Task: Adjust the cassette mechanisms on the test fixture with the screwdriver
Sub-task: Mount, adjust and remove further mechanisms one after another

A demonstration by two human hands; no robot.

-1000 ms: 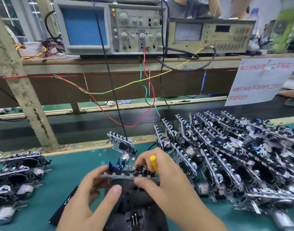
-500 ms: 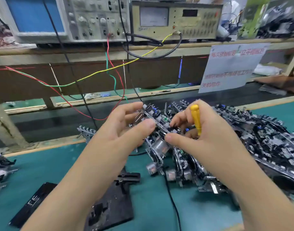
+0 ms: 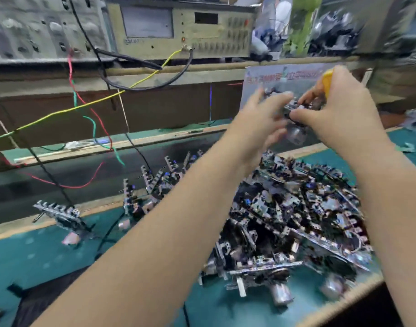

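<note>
Your left hand (image 3: pixel 259 121) has its fingers spread and blurred beside the cassette mechanism (image 3: pixel 294 114), raised above the pile (image 3: pixel 296 213). Your right hand (image 3: pixel 336 112) pinches the mechanism and grips the yellow screwdriver (image 3: pixel 327 81).

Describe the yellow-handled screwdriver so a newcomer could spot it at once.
Start at the white printed sign leaning against the back ledge. In front of its right end, the right hand is raised above the heap of cassette mechanisms. The yellow-handled screwdriver sticks up from that fist, the only bright yellow tool.
</note>
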